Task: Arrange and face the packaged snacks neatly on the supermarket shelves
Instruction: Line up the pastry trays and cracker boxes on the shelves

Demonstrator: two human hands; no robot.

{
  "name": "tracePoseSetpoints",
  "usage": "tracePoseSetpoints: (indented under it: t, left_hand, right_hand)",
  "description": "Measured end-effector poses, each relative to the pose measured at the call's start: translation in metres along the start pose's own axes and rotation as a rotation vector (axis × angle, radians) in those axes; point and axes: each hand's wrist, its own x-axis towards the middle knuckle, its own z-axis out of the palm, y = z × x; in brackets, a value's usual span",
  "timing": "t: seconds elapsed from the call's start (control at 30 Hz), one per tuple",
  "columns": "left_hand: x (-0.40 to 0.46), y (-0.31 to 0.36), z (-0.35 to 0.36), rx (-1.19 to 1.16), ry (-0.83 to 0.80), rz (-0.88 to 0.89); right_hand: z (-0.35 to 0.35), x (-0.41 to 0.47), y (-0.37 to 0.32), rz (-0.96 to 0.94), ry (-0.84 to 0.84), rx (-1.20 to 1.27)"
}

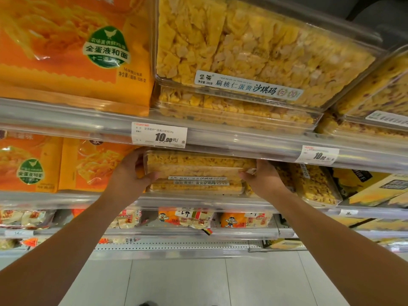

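At the middle shelf (198, 200) front edge, left hand (132, 173) and right hand (260, 176) grip the top clear box (198, 165); uneven pushing could skew the stack.

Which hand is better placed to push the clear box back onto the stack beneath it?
Neither clearly: it looks like a two-hand move. The left hand grips the left end of the clear box, and the right hand grips its right end, above the stack. Both sit level, so pushing evenly seems best.

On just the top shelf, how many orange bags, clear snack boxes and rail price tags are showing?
Orange bags: 1
Clear boxes: 4
Price tags: 2
Total: 7
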Motion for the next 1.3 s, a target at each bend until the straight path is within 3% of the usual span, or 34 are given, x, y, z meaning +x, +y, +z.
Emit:
tracePoseSetpoints:
  t: [0.13, 0.23, 0.3, 0.4, 0.5, 0.67, 0.77, 0.93, 1.03, 1.3]
  left_hand:
    - [-0.014, 0.002, 0.01, 0.039, 0.223, 0.088]
    - [-0.04, 0.005, 0.03, 0.095, 0.391, 0.19]
    - [-0.056, 0.011, 0.048, 0.172, 0.301, 0.354]
    - [-0.065, 0.025, 0.084, 0.309, 0.019, 0.647]
    - [-0.065, 0.049, 0.116, 0.313, -0.171, 0.711]
    - [-0.062, 0.091, 0.173, 0.353, -0.335, 0.605]
    - [-0.058, 0.117, 0.213, 0.306, -0.389, 0.441]
    - [-0.05, 0.159, 0.281, 0.174, -0.445, 0.167]
    - [-0.046, 0.181, 0.315, 0.143, -0.503, 0.014]
    - [-0.053, 0.196, 0.364, 0.299, -0.54, -0.094]
  right_hand:
    - [-0.005, -0.004, 0.008, -0.022, -0.016, -0.019]
    - [-0.011, -0.015, 0.023, -0.074, 0.037, 0.133]
    - [-0.015, -0.026, 0.039, -0.085, 0.071, 0.182]
    - [-0.024, -0.041, 0.069, -0.037, 0.161, 0.172]
    - [-0.035, -0.055, 0.106, -0.001, 0.284, 0.149]
    - [-0.055, -0.055, 0.173, 0.212, 0.429, 0.086]
    - [-0.063, -0.045, 0.208, 0.37, 0.368, 0.07]
    - [-0.057, -0.026, 0.238, 0.527, 0.134, 0.765]
    - [-0.05, -0.017, 0.247, 0.578, 0.03, 1.013]
    - [-0.046, -0.003, 0.263, 0.543, -0.135, 1.296]
